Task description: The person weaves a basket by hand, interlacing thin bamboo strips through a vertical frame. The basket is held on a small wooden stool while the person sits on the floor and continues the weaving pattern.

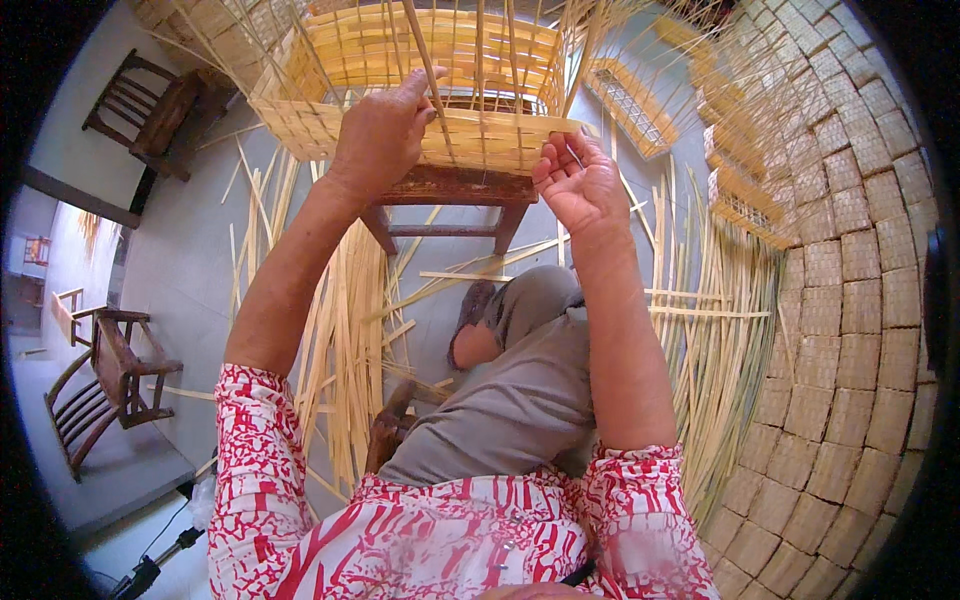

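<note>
A half-woven, rectangular bamboo basket point(470, 140) rests on a dark wooden stool point(450, 187) in front of me. Thin upright stakes rise from its walls above the woven yellow bands. My left hand point(385, 130) is at the near wall, back of the hand up, its fingers closed around an upright bamboo stake point(422, 50). At the near right corner my right hand point(583, 183) is turned palm up. Its thumb and index finger pinch a flat bamboo strip point(562, 126) that runs along the near wall; the other fingers are curled.
Loose bamboo strips point(345, 330) lie on the floor left of my legs, with more strips point(700, 350) to the right. Several part-woven baskets point(740, 200) stand along the right side, beside stacked woven blocks point(840, 300). Wooden chairs point(125, 370) stand at left.
</note>
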`<state>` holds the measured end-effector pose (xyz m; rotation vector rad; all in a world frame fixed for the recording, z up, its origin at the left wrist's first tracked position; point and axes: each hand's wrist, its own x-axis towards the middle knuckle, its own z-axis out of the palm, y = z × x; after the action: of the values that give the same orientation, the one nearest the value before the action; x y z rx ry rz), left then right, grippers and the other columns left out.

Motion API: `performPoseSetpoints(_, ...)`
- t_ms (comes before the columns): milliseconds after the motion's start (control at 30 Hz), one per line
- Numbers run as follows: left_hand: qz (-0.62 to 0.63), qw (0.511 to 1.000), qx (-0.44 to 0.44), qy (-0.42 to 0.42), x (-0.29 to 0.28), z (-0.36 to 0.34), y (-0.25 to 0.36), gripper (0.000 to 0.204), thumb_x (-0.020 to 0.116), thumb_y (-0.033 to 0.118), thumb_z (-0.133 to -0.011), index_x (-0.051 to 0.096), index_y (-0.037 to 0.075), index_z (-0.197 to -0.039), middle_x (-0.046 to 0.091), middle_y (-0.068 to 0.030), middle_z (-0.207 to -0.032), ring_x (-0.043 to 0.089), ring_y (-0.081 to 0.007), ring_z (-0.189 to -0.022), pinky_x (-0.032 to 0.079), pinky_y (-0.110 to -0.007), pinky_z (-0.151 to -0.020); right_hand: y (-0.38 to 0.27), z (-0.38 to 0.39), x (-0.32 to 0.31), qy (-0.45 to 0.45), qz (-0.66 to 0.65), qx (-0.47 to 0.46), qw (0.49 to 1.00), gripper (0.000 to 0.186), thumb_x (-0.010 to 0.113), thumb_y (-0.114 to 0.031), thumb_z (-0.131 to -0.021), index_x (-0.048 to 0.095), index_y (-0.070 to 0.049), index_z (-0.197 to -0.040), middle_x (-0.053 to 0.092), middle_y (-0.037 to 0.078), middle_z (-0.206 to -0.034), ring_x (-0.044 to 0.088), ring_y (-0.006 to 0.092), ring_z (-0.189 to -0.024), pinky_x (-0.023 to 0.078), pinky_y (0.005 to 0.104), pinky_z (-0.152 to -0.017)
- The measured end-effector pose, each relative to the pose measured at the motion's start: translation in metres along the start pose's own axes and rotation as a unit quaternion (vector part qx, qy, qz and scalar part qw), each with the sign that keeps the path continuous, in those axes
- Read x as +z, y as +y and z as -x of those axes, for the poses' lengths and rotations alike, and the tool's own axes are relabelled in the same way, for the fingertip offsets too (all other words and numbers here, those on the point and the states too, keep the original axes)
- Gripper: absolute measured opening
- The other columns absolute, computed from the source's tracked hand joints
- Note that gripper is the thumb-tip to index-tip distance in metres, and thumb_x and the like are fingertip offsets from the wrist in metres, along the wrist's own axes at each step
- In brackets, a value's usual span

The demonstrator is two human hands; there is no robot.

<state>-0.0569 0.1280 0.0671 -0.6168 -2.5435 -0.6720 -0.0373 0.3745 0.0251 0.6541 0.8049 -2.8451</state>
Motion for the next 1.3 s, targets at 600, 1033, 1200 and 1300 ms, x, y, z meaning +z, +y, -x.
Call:
performPoseSetpoints(600, -0.015, 0.988, 0.138, 0.070, 0.046, -0.014, 0.037, 0.025, 0.069, 0.019, -0.090, 0.065, 0.011, -0.113, 0.066, -0.0100, -0.096, 0.069, -0.0303, -0.088, 0.057, -0.042, -0.071, -0.011, 0.019, -0.007, -0.030, -0.008, -0.076, 0.997, 0.034, 0.056, 0.001, -0.091, 0.048, -0.005, -0.124, 0.061, 0.012, -0.098, 0.062, 0.0213, -0.086, 0.054, 0.0335, -0.076)
performPoseSetpoints(1033, 0.218, 0.968, 0.108, 0.063, 0.041, -0.024, 0.029, 0.011, 0.077, 0.012, -0.084, 0.071, 0.006, -0.090, 0.059, -0.0065, -0.081, 0.059, -0.0200, -0.071, 0.048, -0.032, -0.062, -0.031, 0.009, -0.006, -0.195, -0.178, -0.017, 0.964, 0.030, 0.064, -0.037, -0.096, 0.065, -0.007, -0.102, 0.070, 0.009, -0.088, 0.063, 0.0147, -0.068, 0.053, 0.0313, -0.058)
performPoseSetpoints(1200, 0.271, 0.953, 0.125, 0.048, 0.040, -0.023, 0.027, 0.012, 0.076, 0.011, -0.084, 0.070, 0.004, -0.091, 0.059, -0.0072, -0.081, 0.059, -0.0209, -0.073, 0.048, -0.032, -0.063, -0.019, 0.015, 0.044, -0.240, 0.241, -0.222, 0.914, 0.043, 0.069, -0.029, -0.095, 0.060, -0.002, -0.128, 0.068, 0.014, -0.117, 0.062, 0.0112, -0.080, 0.053, 0.0250, -0.071)
performPoseSetpoints(1300, 0.252, 0.954, 0.149, 0.061, 0.037, -0.023, 0.028, 0.014, 0.076, 0.011, -0.084, 0.069, 0.004, -0.094, 0.059, -0.0078, -0.082, 0.060, -0.0222, -0.074, 0.048, -0.034, -0.063, -0.006, 0.016, 0.054, -0.263, 0.369, -0.306, 0.837, 0.042, 0.072, -0.019, -0.093, 0.060, -0.002, -0.129, 0.063, 0.011, -0.125, 0.059, 0.0110, -0.097, 0.051, 0.0255, -0.080)
